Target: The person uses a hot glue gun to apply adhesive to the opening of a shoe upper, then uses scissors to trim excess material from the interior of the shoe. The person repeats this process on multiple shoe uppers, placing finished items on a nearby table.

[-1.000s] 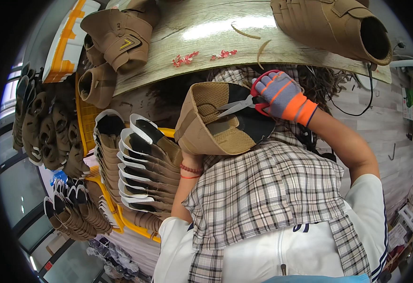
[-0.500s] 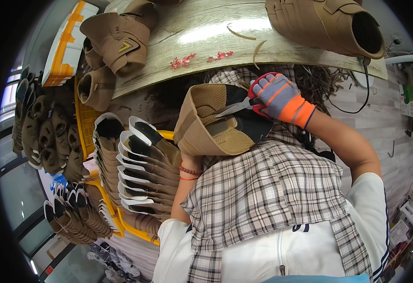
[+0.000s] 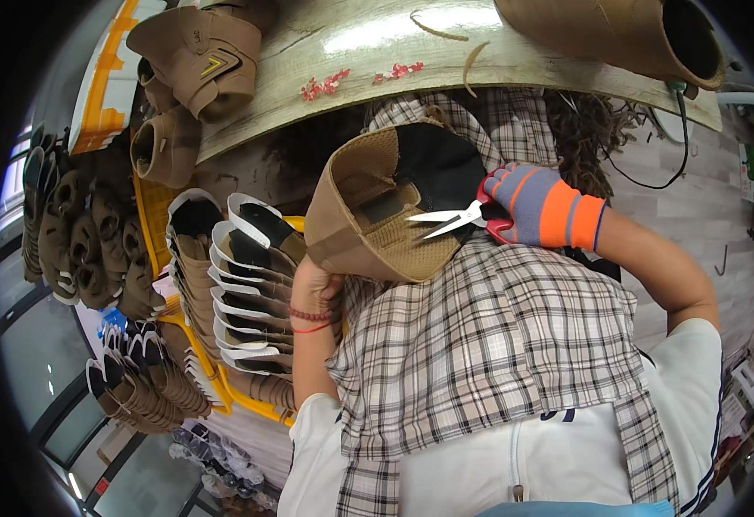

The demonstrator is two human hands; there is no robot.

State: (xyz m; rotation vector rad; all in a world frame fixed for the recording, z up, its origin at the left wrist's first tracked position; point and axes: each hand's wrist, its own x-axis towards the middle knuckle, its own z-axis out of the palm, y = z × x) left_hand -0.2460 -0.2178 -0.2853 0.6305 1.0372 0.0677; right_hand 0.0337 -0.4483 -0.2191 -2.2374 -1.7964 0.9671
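A brown shoe upper [image 3: 329, 220] with a mesh lining and a black inner part sits over my lap, its opening facing up. My left hand [image 3: 315, 286] grips it from below on the left side; the fingers are partly hidden behind the fabric. In a grey and orange glove, my right hand [image 3: 539, 205] holds scissors [image 3: 456, 219] by their red handles. The blades are slightly apart and point left, over the mesh lining and the black part. I cannot tell whether they touch the material.
A wood-grain table [image 3: 308, 90] lies ahead, bearing red scraps [image 3: 325, 84], brown trimmings [image 3: 473, 69] and finished-looking brown shoes [image 3: 609, 39]. Stacked uppers with white edges [image 3: 248, 284] stand at my left beside a yellow rack [image 3: 213, 388]. Dark strips [image 3: 583, 146] hang beneath the table.
The scissors have pulled back right and down, and their blades have parted more. The shoe upper has tilted, showing more of its black part. The head view has shifted a little.
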